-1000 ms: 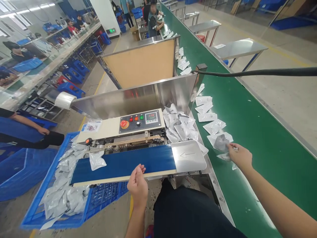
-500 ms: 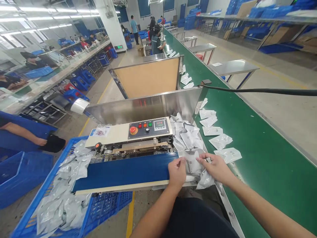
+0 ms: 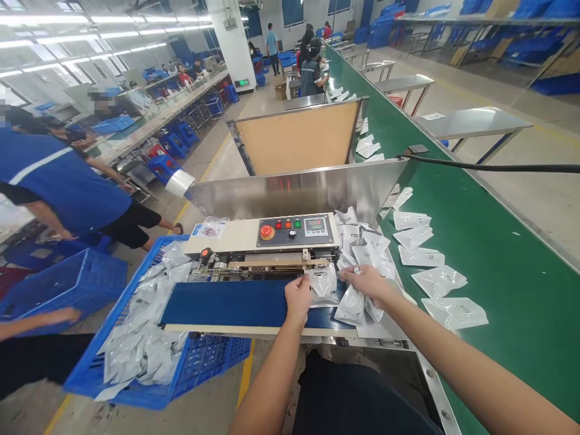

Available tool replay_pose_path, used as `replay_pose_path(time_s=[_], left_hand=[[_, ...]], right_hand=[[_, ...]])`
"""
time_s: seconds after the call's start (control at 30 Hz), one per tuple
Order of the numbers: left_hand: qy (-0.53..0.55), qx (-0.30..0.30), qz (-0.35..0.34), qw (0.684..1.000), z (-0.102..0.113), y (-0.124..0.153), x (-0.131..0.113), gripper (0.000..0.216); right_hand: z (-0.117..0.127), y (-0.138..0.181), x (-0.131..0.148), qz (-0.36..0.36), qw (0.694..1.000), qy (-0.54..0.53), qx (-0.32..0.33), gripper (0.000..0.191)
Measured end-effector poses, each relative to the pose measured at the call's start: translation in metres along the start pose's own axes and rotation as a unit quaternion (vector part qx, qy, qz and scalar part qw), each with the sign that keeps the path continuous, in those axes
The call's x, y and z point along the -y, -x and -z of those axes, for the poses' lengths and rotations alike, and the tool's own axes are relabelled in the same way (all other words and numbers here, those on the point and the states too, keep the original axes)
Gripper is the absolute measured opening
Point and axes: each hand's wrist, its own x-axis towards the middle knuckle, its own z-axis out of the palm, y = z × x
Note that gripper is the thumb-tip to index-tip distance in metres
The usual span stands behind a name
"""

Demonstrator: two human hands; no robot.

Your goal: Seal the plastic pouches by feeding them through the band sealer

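Note:
My left hand [image 3: 298,297] pinches the left edge of a silver pouch [image 3: 322,284], upright at the front of a band sealing machine [image 3: 231,237]. The pouch's top is at the machine's sealing slot, above its blue belt [image 3: 226,305]. My right hand [image 3: 368,284] has its fingers closed at the pouch's right side. More silver pouches [image 3: 351,307] hang or lean beneath that hand; its lower fingers are hidden. Behind it, a pile of pouches [image 3: 369,248] lies at the machine's right end.
A green conveyor belt [image 3: 498,266] on the right carries a row of pouches [image 3: 439,281]. On the left, a blue crate [image 3: 170,393] holds many pouches. A metal panel [image 3: 290,187] stands behind the machine. A person in a blue vest [image 3: 67,181] is at the left.
Both hands have brought a pouch from the machine's right end leftward to the sealing slot. The view has shifted, and a person in a blue vest has come into sight at left.

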Motion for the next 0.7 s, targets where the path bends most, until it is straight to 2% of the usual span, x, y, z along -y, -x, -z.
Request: replay_pose_path(time_s=[0.1, 0.13, 0.17, 0.2, 0.3, 0.33, 0.37, 0.4, 0.5, 0.6, 0.7], left_hand=[[-0.018, -0.077, -0.076, 0.994, 0.026, 0.011, -0.006, 0.050], [-0.028, -0.091, -0.106, 0.990, 0.031, 0.019, -0.007, 0.050], [-0.038, -0.080, -0.129, 0.988, 0.033, 0.029, -0.007, 0.052], [-0.046, -0.036, -0.140, 0.988, 0.032, 0.040, -0.007, 0.054], [-0.047, 0.196, -0.117, 0.973, 0.013, 0.072, -0.004, 0.066], [-0.035, 0.254, -0.107, 0.961, 0.005, 0.080, -0.004, 0.069], [-0.018, 0.287, -0.099, 0.953, -0.003, 0.086, -0.004, 0.068], [0.001, 0.296, -0.095, 0.951, -0.010, 0.089, -0.004, 0.066], [0.046, 0.254, -0.083, 0.962, -0.019, 0.090, -0.006, 0.061], [0.056, 0.237, -0.071, 0.967, -0.019, 0.086, -0.006, 0.059], [0.014, 0.236, -0.103, 0.966, -0.023, 0.085, -0.002, 0.053]], right_hand=[[0.005, 0.017, 0.001, 0.030, 0.999, 0.027, -0.035, 0.030], [0.006, 0.024, 0.000, 0.042, 0.997, 0.040, -0.043, 0.033], [0.006, 0.031, 0.001, 0.052, 0.996, 0.054, -0.047, 0.036], [0.005, 0.037, 0.002, 0.062, 0.995, 0.064, -0.050, 0.039], [0.000, 0.054, 0.009, 0.095, 0.994, 0.045, -0.034, 0.042], [0.000, 0.058, 0.013, 0.100, 0.994, 0.027, -0.027, 0.043], [0.002, 0.060, 0.016, 0.096, 0.995, 0.005, -0.025, 0.045], [0.006, 0.061, 0.018, 0.083, 0.996, -0.022, -0.027, 0.050], [0.026, 0.063, 0.015, 0.039, 0.995, -0.076, -0.048, 0.065], [0.040, 0.072, 0.001, 0.058, 0.998, -0.018, -0.004, 0.066], [0.037, 0.081, -0.016, 0.086, 0.996, 0.023, 0.023, 0.059]])
